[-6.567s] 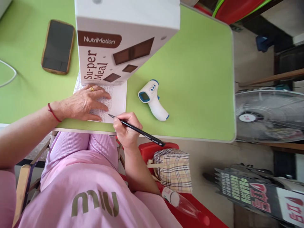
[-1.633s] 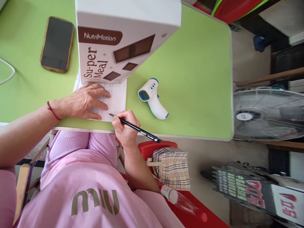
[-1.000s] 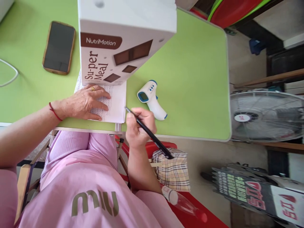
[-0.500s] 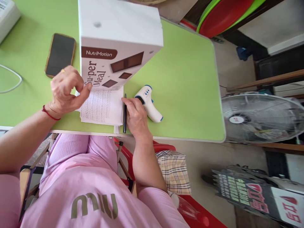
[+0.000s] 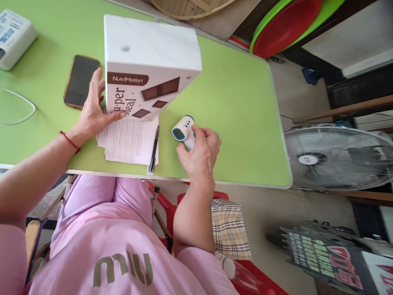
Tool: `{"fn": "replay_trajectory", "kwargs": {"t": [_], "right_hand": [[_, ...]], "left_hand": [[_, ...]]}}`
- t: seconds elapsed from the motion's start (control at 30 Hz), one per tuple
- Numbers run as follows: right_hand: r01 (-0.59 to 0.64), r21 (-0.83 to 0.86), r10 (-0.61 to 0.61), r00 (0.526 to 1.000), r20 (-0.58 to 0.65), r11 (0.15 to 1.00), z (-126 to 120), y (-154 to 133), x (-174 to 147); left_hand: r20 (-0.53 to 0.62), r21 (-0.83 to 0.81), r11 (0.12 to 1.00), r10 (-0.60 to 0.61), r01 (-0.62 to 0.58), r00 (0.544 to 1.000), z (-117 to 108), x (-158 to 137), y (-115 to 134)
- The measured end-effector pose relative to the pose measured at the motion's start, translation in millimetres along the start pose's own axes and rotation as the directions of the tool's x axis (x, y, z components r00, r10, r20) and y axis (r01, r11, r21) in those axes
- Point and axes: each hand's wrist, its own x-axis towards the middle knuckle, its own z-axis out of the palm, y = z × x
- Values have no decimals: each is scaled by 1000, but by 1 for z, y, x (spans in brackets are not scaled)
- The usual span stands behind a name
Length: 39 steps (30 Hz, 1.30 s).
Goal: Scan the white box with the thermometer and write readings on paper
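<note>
My left hand (image 5: pixel 93 108) is at the left edge of a tall white NutriMotion box (image 5: pixel 153 45), thumb across its lower front and fingers along its side. The box stands on the back part of some handwritten sheets (image 5: pixel 123 143). A black pen (image 5: pixel 154 148) lies along the right edge of the sheets. My right hand (image 5: pixel 201 153) is closed around the handle of a white and blue infrared thermometer (image 5: pixel 186 123). Its small screen faces me, while my fingers cover most of the handle.
A phone (image 5: pixel 81 80) lies left of the box on the green table (image 5: pixel 236 110). A white device (image 5: pixel 16 39) and a white cable (image 5: pixel 29 100) are farther left. Beyond the table's right edge stands a fan (image 5: pixel 307 157). Red and green basins (image 5: pixel 288 26) are at the back right.
My right hand has left the pen and moved right onto the thermometer, which now tilts its screen more toward me. My left hand has unfolded and come against the box's side.
</note>
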Motion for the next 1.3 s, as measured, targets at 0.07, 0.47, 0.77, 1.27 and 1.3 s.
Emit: {"fn": "replay_trajectory", "kwargs": {"t": [0.07, 0.47, 0.77, 1.27, 1.3], "right_hand": [[-68, -67, 75, 991, 109, 995, -1, 13, 1], [-220, 677, 324, 946, -28, 702, -9, -41, -6], [-493, 866, 123, 858, 499, -77, -31, -123, -46], [-619, 786, 194, 771, 607, 0, -2, -118, -48], [-626, 780, 184, 766, 616, -1, -2, -118, -49]], "left_hand": [[-133, -14, 999, -51, 49, 990, 1, 1, -1], [-294, -99, 988, -141, 117, 945, -7, -9, 23], [-185, -290, 905, -373, 312, 909, -15, -12, 38], [-153, -194, 914, -387, 356, 909, -16, -9, 38], [-159, -191, 917, -381, 350, 911, -15, -9, 37]]}}
